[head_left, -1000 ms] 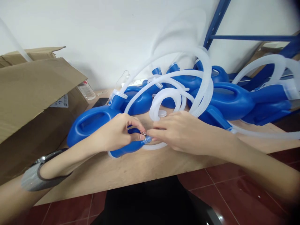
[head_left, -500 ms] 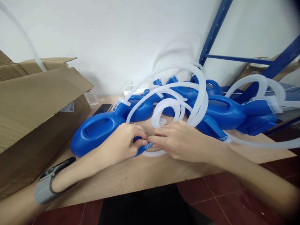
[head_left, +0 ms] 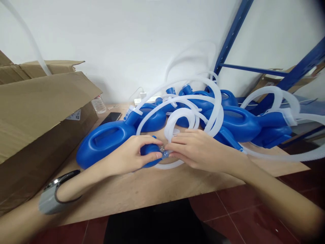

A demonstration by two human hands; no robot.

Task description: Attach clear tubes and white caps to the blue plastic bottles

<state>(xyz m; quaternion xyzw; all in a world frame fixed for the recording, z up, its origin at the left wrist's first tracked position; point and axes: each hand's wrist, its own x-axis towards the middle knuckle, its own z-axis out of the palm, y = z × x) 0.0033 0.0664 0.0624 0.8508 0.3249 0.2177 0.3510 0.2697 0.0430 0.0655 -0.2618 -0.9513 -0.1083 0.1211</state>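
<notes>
- White wall across the back, and out in front of it runs the pale wooden desk (head_left: 142, 184), red tiles (head_left: 223, 211) below at lower right!
- Centre of the frame, and here's the action: the right hand (head_left: 169, 152) has its fingertips pinched on a clear tube end (head_left: 167, 154).
- Meeting it from the left, the left hand (head_left: 161, 149), thumb and forefinger parted, tips right by a small wire clip (head_left: 161, 148); whether they grip it, I cannot tell.
- That clip sits at the tube end, between the two hands, with a small blue part (head_left: 149, 149) just behind the left thumb.
- Left of centre, a big blue bottle (head_left: 106, 144) lies on its side, handle hollow facing up, clear collar (head_left: 132, 112) on its neck.
- Behind the hands, a coil of white tubing (head_left: 171, 123), with ribbed hose (head_left: 218, 105) looping high above it!
- Over to the right, another blue bottle (head_left: 236, 123) lies among more blue bottles and hoses, and a blue metal rack (head_left: 230, 37) rises at upper right.
- Far left, an open cardboard box (head_left: 43, 105); beside it a clear drink bottle (head_left: 98, 104), a dark phone (head_left: 111, 117) and a white power strip (head_left: 149, 99).
- Down at lower left, a grey wristband (head_left: 48, 201) wraps the left wrist.
</notes>
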